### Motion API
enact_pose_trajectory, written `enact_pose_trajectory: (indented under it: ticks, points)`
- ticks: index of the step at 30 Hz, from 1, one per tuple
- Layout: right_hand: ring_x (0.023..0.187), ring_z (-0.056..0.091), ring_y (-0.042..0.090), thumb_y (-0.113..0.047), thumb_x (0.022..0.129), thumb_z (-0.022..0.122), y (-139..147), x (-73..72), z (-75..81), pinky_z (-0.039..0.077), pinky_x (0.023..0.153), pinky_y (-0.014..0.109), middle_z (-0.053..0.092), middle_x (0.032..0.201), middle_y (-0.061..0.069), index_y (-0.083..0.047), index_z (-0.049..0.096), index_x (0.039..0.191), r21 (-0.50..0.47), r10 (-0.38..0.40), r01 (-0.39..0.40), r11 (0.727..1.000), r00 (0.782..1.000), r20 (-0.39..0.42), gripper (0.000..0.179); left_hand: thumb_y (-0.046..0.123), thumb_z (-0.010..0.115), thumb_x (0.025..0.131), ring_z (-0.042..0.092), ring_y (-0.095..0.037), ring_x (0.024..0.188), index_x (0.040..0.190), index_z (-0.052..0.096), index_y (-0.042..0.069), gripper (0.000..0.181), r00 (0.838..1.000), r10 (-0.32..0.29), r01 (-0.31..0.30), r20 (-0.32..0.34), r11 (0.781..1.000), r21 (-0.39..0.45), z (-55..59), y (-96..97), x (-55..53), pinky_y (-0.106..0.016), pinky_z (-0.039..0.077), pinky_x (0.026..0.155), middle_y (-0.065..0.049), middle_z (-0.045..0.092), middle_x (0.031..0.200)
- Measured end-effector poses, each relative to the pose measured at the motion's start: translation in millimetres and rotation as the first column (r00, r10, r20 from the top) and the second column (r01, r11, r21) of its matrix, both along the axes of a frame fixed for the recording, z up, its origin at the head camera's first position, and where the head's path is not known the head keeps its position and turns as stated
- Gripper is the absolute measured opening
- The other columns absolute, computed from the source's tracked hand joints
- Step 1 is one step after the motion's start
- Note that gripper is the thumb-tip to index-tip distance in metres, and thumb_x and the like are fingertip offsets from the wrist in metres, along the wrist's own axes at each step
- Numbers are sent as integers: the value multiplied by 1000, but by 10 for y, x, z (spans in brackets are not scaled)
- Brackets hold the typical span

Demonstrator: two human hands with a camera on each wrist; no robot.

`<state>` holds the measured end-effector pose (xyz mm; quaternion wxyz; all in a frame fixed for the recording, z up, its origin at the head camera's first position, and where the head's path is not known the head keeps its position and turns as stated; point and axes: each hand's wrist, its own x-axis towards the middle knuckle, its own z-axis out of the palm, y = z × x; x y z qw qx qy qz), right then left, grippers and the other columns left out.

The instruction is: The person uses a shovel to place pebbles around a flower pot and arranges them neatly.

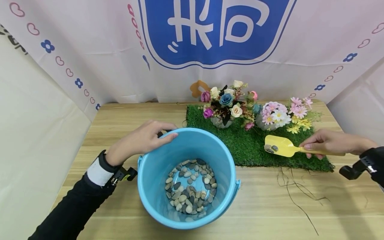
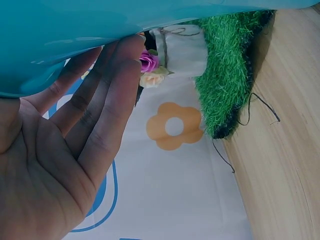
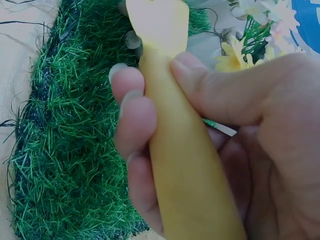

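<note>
A light-blue bucket (image 1: 183, 135) with pebbles (image 1: 192, 196) over its bottom stands on the table. My left hand (image 1: 144, 138) holds the bucket's far left rim, thumb over the edge. In the left wrist view, the long fingers (image 2: 107, 125) reach along the bucket's outer wall. At the right, my right hand (image 1: 328, 144) grips the handle of a yellow toy shovel (image 1: 285, 147), its thumb on one side and fingers curled round the other. The shovel's scoop is over the artificial grass mat (image 1: 249, 150) and carries a few pebbles (image 1: 271, 149).
Two pots of artificial flowers stand at the mat's back: a mixed rose bouquet (image 1: 226, 103) and a pink, white and yellow one (image 1: 279, 116). Loose dark threads (image 1: 300, 193) trail from the mat onto the wooden table (image 1: 270, 213). A printed cloth (image 1: 114, 66) hangs behind.
</note>
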<state>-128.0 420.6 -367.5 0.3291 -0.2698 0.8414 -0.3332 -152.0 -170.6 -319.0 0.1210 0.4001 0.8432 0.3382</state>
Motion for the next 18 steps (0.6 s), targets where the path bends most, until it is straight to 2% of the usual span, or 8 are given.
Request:
enact_pose_trajectory:
  ticks: [4,7,11,18]
  points:
    - [59,59,17,-5,108,48,-27,-15,-16,53,61,31,65,86,4,-12,70,91,30,5,-4,1000,1000,-31,29,20,55,106,68,-5,74,111,72,11,20,1000,1,-1,-7,1000,-3,0,1,2,-31,57,65,3,70,95]
    - [58,57,17,-5,108,49,-66,-35,-6,51,57,31,64,84,3,-8,72,99,57,-13,14,998,1000,-26,25,20,56,106,68,-5,75,111,72,12,19,1000,4,-4,-16,1000,-4,-2,0,5,-31,57,65,3,70,96]
    - [57,54,15,-7,108,50,-134,-69,30,46,53,28,64,82,4,1,71,114,110,-68,64,992,997,29,24,20,56,106,67,-5,72,110,72,10,20,1000,2,-2,-16,1000,1,-4,1,4,-31,57,64,3,70,95]
    - [56,54,15,-12,108,53,-266,-125,96,40,50,25,62,82,7,5,69,120,164,-124,112,980,990,69,27,20,55,107,68,-5,73,110,72,10,20,1000,0,0,2,1000,-5,-9,5,6,-31,57,65,2,70,95]
